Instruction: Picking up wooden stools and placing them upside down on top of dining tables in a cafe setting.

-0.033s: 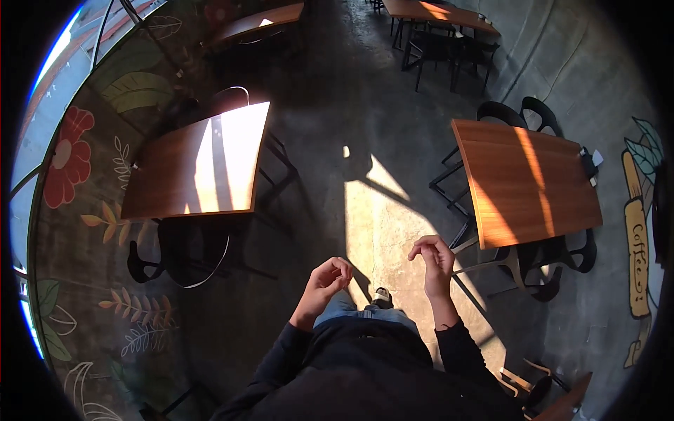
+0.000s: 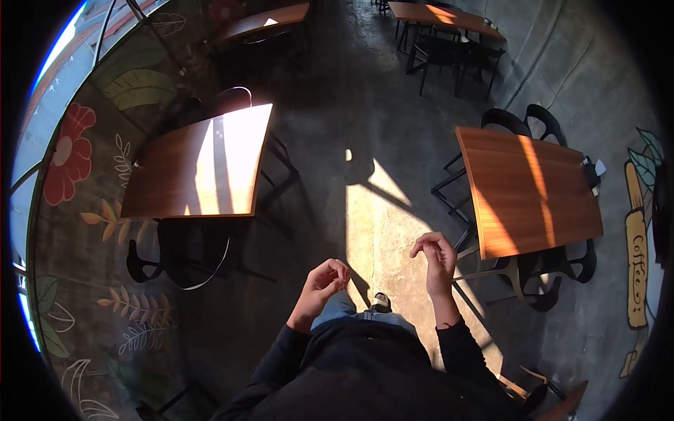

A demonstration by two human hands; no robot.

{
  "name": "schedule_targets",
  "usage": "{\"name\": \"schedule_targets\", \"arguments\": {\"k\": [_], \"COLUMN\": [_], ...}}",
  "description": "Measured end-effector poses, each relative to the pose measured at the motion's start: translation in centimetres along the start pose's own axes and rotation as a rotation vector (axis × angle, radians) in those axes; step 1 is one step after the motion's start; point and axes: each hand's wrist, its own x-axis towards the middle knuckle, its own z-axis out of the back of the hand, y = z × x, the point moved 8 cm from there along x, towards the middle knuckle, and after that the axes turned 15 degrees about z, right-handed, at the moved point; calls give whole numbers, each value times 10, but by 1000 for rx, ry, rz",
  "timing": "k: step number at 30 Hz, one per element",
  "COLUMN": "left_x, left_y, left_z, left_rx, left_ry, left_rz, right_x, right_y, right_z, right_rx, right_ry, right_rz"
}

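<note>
Both of my hands are raised in front of my body, with nothing in either. My left hand (image 2: 324, 286) is loosely curled, its thumb apart from the bent fingers, above my jeans (image 2: 338, 309). Farther to the right, my right hand (image 2: 437, 259) hangs in the air over the sunlit floor (image 2: 386, 224), fingers bent to the left and a gap beside the thumb. Neither hand touches anything. Nearest to the right hand is a wooden table (image 2: 516, 189). One shoe (image 2: 380, 302) shows below, between the hands.
Another wooden table (image 2: 168, 168), partly in bright sun, stands at left with dark chairs (image 2: 144, 266) around it. Black chairs (image 2: 544, 123) flank the right table. Farther off are more tables (image 2: 442, 14). Painted walls (image 2: 70, 154) line both sides. A chair (image 2: 516, 386) sits at lower right.
The view has shifted slightly, so the right table appears a little lower. Both hands keep nearly the same pose and place.
</note>
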Motion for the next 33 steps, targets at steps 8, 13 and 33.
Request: {"name": "schedule_targets", "arguments": {"k": [8, 13, 33], "left_x": [142, 281, 710], "left_y": [-68, -122, -314], "left_z": [92, 148, 256], "left_rx": [-223, -526, -632], "left_ry": [-59, 15, -46], "left_rz": [-7, 74, 60], "right_x": [167, 245, 664], "right_y": [-95, -172, -413], "right_z": [-56, -67, -24], "right_rx": [68, 132, 64], "right_ry": [156, -38, -137], "right_rz": [48, -100, -146]}}
